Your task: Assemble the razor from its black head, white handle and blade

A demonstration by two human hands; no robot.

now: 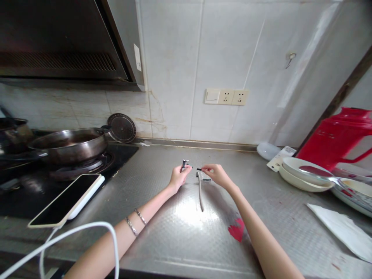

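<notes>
My left hand (178, 177) is closed on a small black part with a silvery top (184, 164), pinched between thumb and fingers. Facing it, my right hand (216, 174) pinches a thin, short black piece (199, 169); a narrow gap separates the two parts. Just below, on the steel counter, lies a slim grey stick (200, 193), roughly pointing toward me. Close to its far end and partly under my right hand is a small pale, dark-edged rectangular piece (206, 178). These parts are too small to name.
A phone (66, 199) with a white cable (87, 225) lies at left by the stove, where a steel pan (72, 151) stands. Stacked bowls (302, 182), a red jug (334, 135) and white paper (340, 228) are at right. A red heart-shaped patch (236, 229) marks the counter (174, 248).
</notes>
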